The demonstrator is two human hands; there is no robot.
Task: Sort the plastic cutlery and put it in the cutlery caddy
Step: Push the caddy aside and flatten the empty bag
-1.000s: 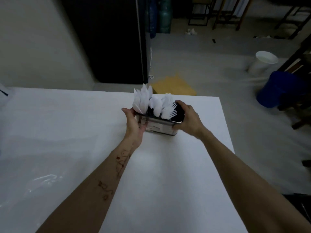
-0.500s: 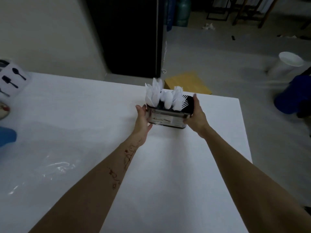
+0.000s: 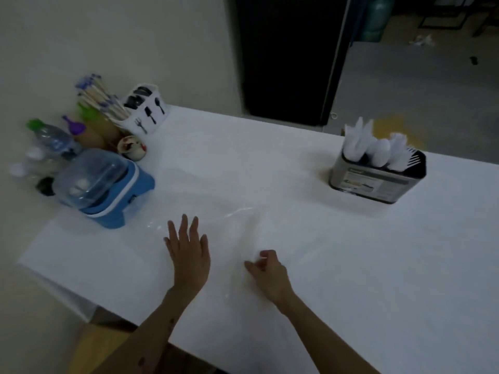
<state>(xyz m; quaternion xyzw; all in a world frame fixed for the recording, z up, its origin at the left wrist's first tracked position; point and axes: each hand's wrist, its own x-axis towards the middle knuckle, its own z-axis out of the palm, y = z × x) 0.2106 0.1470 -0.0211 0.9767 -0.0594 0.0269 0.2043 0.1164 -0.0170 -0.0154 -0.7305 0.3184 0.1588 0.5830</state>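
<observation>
The metal cutlery caddy (image 3: 375, 184) stands alone on the white table (image 3: 337, 265) at the far right. White plastic knives, spoons and forks (image 3: 378, 152) stick up out of it in groups. Both hands are well away from it, near the table's front edge. My left hand (image 3: 189, 252) lies flat with straight fingers on a clear plastic bag (image 3: 232, 228). My right hand (image 3: 267, 273) has its fingers curled and pinches the bag's right edge.
At the table's left end stand a blue box with a clear lid (image 3: 108, 190), plastic bottles (image 3: 51, 139), a small cup (image 3: 132, 148), a bunch of wooden sticks (image 3: 100, 101) and a white holder printed with cutlery icons (image 3: 148, 112). A dark doorway lies behind the table.
Both hands have let go of the caddy and moved left and nearer to me, onto the clear plastic bag. The view has swung left, leaving the caddy at the right.
</observation>
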